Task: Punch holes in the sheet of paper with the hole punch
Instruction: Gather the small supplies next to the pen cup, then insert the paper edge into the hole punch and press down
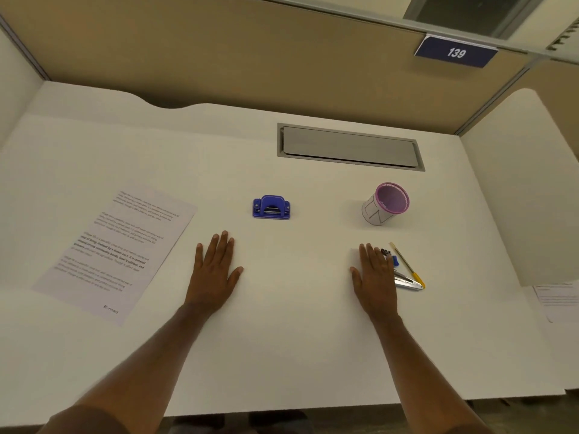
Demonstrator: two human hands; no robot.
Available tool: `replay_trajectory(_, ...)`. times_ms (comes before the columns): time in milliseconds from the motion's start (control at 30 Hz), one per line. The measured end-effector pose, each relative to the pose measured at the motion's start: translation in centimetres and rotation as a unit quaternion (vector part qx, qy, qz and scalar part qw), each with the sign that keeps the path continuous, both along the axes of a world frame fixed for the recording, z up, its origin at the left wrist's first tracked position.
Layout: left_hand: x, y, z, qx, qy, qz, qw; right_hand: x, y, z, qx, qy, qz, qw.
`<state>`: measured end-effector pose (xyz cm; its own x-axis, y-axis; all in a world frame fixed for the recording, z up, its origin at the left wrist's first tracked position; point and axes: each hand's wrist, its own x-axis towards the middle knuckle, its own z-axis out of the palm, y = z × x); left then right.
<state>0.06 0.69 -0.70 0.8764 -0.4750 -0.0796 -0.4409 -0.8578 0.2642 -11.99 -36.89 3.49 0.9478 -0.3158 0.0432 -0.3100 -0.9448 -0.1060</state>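
A blue hole punch (271,207) stands on the white desk (297,339), a little beyond and between my hands. A printed sheet of paper (116,250) lies flat and slanted at the left, apart from the punch. My left hand (216,270) rests palm down on the desk, fingers spread, holding nothing, to the right of the sheet. My right hand (374,277) also lies flat and empty, further right.
A pink-rimmed pen cup (385,204) stands at the right. Just right of my right hand lie a yellow pen (407,264), a metal clip (407,281) and small blue and black bits. A grey cable hatch (350,147) sits at the back. Partition walls enclose the desk.
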Motion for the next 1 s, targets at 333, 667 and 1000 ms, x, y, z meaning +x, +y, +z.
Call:
replay_trajectory(333, 0.3, 2.4, 4.1, -0.062, 0.048, 0.005, 0.997, 6.5, 10.4, 2.1, 0.069, -0.047, 0.135, 0.987)
replay_trajectory(667, 1.6, 13.7, 5.5, -0.119, -0.034, 0.102, 0.987, 14.2, 24.1, 3.8, 0.164, -0.06, 0.219, 0.96)
replay_trajectory(1000, 5.7, 21.6, 2.8, -0.054, -0.035, 0.119, 0.991, 21.2, 32.8, 4.1, 0.208, 0.027, 0.164, 0.964)
